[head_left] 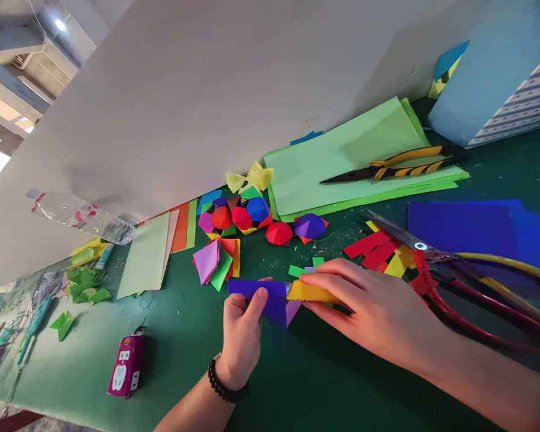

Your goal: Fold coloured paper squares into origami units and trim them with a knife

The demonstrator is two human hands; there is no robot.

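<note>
A folded dark blue-purple piece of paper is pinched between the thumb and fingers of my left hand, which wears a black bead bracelet. My right hand grips a yellow tool with a short pale tip; its exact kind I cannot make out. The tip meets the right part of the blue-purple paper's upper edge. Just beneath, a light purple paper corner shows. Small green paper scraps lie behind my right fingers.
Behind my hands are several folded paper gems and light green sheets under yellow-black pliers. Red-handled scissors and blue sheets lie right. A plastic bottle and a purple plug adapter are left.
</note>
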